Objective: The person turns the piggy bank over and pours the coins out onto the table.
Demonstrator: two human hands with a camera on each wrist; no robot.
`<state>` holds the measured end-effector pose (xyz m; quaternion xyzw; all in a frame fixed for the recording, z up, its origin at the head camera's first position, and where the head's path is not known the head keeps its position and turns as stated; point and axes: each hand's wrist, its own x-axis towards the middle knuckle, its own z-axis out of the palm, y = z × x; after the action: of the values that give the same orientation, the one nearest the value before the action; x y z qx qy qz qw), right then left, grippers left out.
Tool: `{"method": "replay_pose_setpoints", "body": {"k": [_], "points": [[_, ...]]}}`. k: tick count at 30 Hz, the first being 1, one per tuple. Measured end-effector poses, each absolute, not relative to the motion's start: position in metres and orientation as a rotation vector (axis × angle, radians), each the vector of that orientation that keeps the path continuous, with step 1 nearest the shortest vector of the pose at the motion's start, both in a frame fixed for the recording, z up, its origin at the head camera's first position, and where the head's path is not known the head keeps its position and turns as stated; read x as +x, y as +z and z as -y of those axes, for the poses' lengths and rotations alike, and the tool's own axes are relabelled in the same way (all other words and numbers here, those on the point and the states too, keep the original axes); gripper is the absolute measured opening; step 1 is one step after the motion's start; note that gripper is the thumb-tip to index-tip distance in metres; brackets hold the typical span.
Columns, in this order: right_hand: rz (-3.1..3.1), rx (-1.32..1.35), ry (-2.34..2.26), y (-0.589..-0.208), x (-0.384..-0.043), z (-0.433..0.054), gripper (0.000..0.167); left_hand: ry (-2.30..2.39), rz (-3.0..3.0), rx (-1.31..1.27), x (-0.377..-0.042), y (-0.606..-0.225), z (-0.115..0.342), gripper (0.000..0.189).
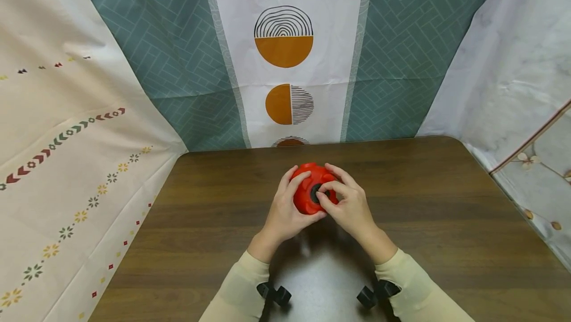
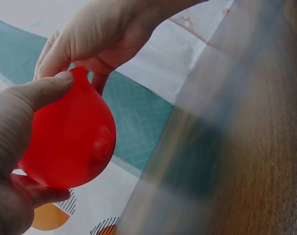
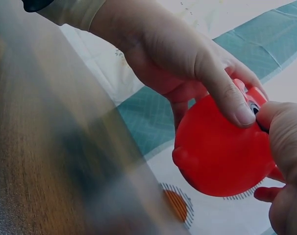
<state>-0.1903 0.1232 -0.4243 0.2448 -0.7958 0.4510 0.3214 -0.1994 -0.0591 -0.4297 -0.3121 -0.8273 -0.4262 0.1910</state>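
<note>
Left hand and right hand hold a glossy red, rounded object with a lobed front, just below the middle of the head view.
Nearest, at the bottom of the frame, cream long sleeves carry black wrist mounts; above them the left fingers curl, parted, round the object's left side, while the right thumb and forefinger pinch it at its black round centre; beyond, a brown wood-grain table reaches a green-and-white patterned cloth across the upper frame.
</note>
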Motion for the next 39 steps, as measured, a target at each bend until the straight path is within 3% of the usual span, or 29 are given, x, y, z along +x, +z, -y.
{"method": "replay_pose_setpoints", "body": {"k": [39], "points": [[2.156, 0.771, 1.190, -0.4180, -0.1907, -0.1295, 0.012, -1.247, 2.397, -0.900, -0.1980, -0.4251, 0.0634, 0.086]]}}
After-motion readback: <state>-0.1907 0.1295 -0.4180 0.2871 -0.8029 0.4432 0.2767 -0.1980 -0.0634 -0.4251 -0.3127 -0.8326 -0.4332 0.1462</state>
